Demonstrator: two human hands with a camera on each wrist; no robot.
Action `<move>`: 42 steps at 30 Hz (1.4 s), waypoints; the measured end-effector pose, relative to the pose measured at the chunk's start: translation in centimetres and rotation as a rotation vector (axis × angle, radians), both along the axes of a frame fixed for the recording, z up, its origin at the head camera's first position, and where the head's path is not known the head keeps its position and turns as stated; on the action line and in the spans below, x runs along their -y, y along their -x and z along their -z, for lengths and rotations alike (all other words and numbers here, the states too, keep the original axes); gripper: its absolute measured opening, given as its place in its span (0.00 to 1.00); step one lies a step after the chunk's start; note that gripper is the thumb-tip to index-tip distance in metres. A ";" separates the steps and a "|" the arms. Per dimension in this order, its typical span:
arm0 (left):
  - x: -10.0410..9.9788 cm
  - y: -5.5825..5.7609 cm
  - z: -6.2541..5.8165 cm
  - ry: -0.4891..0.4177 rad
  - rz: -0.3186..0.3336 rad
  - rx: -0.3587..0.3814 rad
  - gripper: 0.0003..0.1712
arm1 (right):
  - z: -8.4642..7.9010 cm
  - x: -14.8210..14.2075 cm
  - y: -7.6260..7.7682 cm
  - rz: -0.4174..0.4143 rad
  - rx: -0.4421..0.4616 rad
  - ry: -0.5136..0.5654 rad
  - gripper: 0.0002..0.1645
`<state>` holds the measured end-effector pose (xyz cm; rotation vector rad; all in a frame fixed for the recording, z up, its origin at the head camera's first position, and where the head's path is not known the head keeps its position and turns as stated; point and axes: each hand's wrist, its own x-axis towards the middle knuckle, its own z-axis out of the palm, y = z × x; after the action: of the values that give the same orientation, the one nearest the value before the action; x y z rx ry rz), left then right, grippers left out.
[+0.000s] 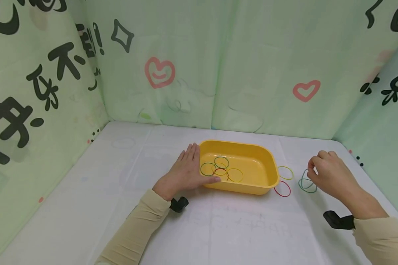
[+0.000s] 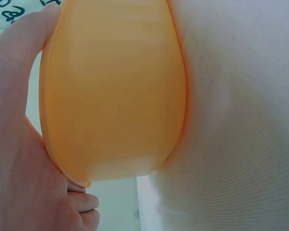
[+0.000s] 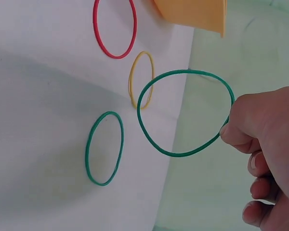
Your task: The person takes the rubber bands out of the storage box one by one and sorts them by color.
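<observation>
My left hand [image 1: 185, 171] rests against the left end of a yellow plastic tray [image 1: 255, 162], fingers straight along that side and thumb lying over the front rim. Inside the tray lie several rubber bands: green, yellow [image 1: 243, 176] and red. At the right, my right hand [image 1: 333, 176] pinches a green rubber band [image 3: 180, 155] between thumb and index finger, raised above the table. A second green rubber band [image 3: 87, 151] lies flat beneath it. Between tray and right hand are a yellow rubber band [image 1: 293, 173] and a red rubber band [image 1: 290, 191].
A white cloth covers the table [image 1: 238, 228]. Pale green curtains [image 1: 252, 55] with black writing and red hearts enclose the back and both sides. The red band lies right by the tray's front right corner.
</observation>
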<state>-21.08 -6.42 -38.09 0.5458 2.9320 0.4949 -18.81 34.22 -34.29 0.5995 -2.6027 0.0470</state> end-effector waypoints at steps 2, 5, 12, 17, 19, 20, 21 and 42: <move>0.0 0.0 0.0 -0.002 -0.001 0.001 0.75 | 0.3 -0.3 0.0 0.013 0.015 -0.010 0.05; 0.1 0.0 0.0 -0.005 -0.003 0.004 0.75 | 0.6 -0.6 -0.1 0.051 0.062 -0.026 0.06; 0.2 0.0 -0.1 -0.014 0.000 0.006 0.74 | 1.1 -1.0 -0.1 0.137 0.158 -0.045 0.05; 0.2 0.0 -0.1 -0.013 -0.001 0.002 0.74 | 1.5 -1.4 0.1 0.155 0.168 -0.042 0.04; 0.2 0.0 -0.1 -0.014 -0.002 0.001 0.74 | 1.7 -1.6 0.2 0.155 0.157 -0.034 0.04; 0.2 0.0 -0.1 -0.013 -0.002 0.000 0.74 | 1.8 -1.6 0.3 0.157 0.152 -0.029 0.03; 0.2 0.0 -0.1 -0.014 -0.002 0.001 0.74 | 1.8 -1.7 0.3 0.161 0.151 -0.023 0.03; 0.1 0.0 -0.2 0.007 -0.004 0.018 0.74 | 1.7 -0.3 0.3 0.158 0.120 0.043 0.01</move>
<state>-21.07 -6.54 -37.94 0.5313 2.9170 0.4874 -19.11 34.50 -36.00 0.3849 -2.7494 0.0901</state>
